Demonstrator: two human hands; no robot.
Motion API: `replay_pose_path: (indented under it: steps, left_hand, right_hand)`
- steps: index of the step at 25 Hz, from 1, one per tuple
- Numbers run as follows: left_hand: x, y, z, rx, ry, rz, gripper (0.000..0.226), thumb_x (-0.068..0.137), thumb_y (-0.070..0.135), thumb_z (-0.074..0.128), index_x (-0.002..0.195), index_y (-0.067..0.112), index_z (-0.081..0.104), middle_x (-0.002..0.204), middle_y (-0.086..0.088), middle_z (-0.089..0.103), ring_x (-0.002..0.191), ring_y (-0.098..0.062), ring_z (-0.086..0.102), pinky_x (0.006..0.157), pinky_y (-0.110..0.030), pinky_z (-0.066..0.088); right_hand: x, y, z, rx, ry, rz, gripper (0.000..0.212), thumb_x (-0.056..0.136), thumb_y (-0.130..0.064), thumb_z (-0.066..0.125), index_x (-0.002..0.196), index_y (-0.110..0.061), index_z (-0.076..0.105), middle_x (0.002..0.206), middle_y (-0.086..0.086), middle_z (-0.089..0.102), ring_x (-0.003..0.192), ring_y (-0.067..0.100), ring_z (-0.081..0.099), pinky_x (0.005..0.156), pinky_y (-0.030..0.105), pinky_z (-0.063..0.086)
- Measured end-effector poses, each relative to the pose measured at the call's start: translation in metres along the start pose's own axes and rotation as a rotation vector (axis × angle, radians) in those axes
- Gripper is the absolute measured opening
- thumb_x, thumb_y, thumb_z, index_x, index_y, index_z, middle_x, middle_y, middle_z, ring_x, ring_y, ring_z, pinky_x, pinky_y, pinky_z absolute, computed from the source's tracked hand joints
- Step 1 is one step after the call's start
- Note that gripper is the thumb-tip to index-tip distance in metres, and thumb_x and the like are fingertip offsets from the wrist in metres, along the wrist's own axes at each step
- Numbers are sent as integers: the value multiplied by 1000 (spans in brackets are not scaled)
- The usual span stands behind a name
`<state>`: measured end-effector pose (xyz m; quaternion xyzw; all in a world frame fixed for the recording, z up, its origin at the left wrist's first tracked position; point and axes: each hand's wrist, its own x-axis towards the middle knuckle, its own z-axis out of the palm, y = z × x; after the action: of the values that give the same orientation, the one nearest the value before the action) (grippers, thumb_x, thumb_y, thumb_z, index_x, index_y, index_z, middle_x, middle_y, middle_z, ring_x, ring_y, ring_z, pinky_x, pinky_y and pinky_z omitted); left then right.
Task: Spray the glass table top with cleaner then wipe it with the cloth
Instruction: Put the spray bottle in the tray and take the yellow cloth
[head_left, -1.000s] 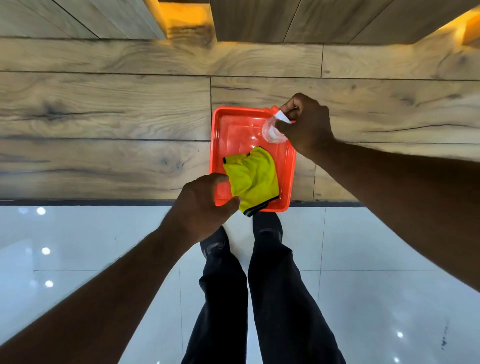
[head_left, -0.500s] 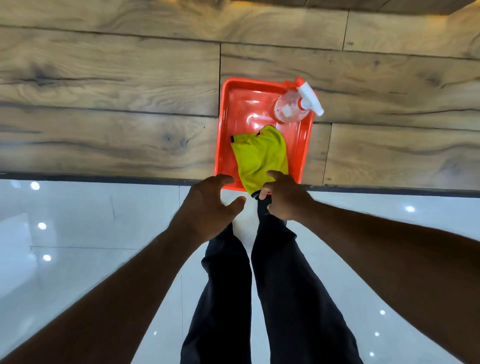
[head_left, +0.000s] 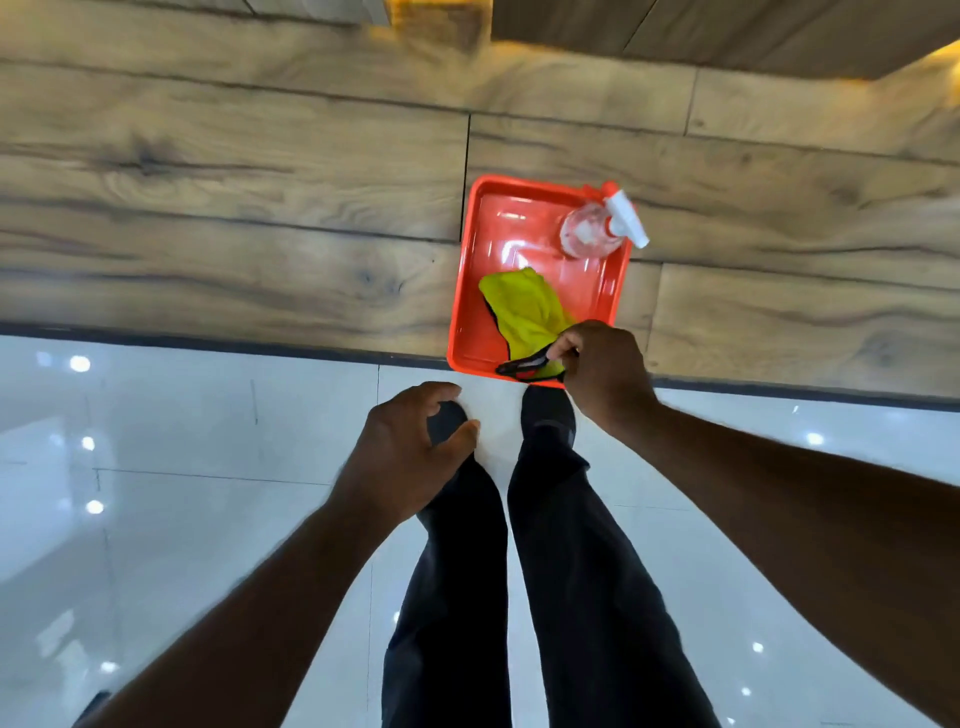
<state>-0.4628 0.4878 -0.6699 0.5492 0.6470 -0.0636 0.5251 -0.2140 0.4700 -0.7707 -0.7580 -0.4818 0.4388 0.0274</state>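
From where I stood, the person was at the near edge of the table top (head_left: 234, 208), which looked like wood grain under a shiny surface. On it, close to the edge, was an orange tray (head_left: 459, 291). The spray bottle (head_left: 589, 234) stood upright in the far right corner of the tray, and no hand was on it. The yellow cloth (head_left: 524, 306) lay crumpled in the near half of the tray, with its black-edged corner at the near rim.

The right hand (head_left: 605, 371) pinched this black-edged corner between thumb and fingers. Most of the cloth was resting on the tray floor, not lifted. The left hand (head_left: 410, 457) hung just in front of the table edge, above the white floor tiles (head_left: 182, 519). Its fingers were loosely curled, the thumb was apart from them, and it held nothing.

About the progress, I could only judge. I saw no drops or wet marks on the top, so I could not tell if the spraying was done. The wiping was surely not begun, because the cloth was not out of the tray. I think the step in hand was taking up the cloth, and nearly the whole wiping was left.
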Motion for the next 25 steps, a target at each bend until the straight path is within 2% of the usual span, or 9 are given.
replay_pose_path:
  steps: [5,7,9,11,14,16,18,20,25]
  left_hand:
    - [-62,88,-48,-114,45,75,48,88,38,80,133,27,67,126,14,68,112,-4,65,91,-19,51]
    - [-94,120,-69,-111,59,152,53,86,36,83,135,26,65,129,12,68,111,-3,64,91,-15,51]
    - [-136,162,-101,-83,53,245,61,84,34,84,140,22,62,136,8,65,114,-3,61,91,-6,44]
    - [-177,199,-132,-68,54,306,67,83,33,86,142,18,59,139,3,63,118,-10,61,94,-12,45]
    - [-245,240,-175,14,147,442,56,85,31,82,135,13,64,133,-6,67,119,-23,64,101,-33,50]
    - [-290,254,-205,10,227,522,34,89,28,70,120,15,70,110,-8,74,100,-29,70,87,-39,56]
    - [-323,262,-237,41,314,572,20,91,26,60,108,19,69,86,-5,73,79,-28,70,69,-39,55]
    - [-346,266,-274,79,416,594,11,95,24,63,104,20,68,84,-2,72,78,-22,68,67,-36,51]
    - [-396,281,-344,99,607,569,19,99,35,68,92,17,67,80,1,68,78,-14,64,66,-38,47]
  right_hand:
    - [-68,-93,-131,216,41,-26,29,95,8,60,110,-16,66,92,-15,64,82,0,60,72,0,37]
    - [-104,-127,-169,292,-6,-28,34,99,4,56,113,-27,62,103,-15,67,93,0,62,81,5,40]
    - [-149,-171,-211,380,3,-72,43,102,1,51,107,-40,60,120,-7,70,113,15,66,98,29,49]
    - [-196,-218,-254,404,45,-163,41,104,-5,48,104,-44,59,122,-2,70,116,24,65,104,42,50]
    - [-270,-282,-320,389,103,-335,32,103,-16,44,105,-44,58,104,-2,68,93,17,63,89,37,47]
    - [-315,-314,-361,365,138,-459,29,103,-20,45,107,-46,58,102,3,68,88,19,62,84,36,47]
    - [-344,-328,-392,325,159,-571,12,98,-39,57,108,-44,60,101,0,66,87,15,60,83,33,47]
    - [-357,-334,-414,148,198,-659,32,85,-53,80,109,-38,65,101,-8,66,89,4,60,84,27,47]
    - [-355,-362,-428,-92,187,-752,23,88,-40,88,85,-26,69,70,-9,62,68,-2,60,65,31,37]
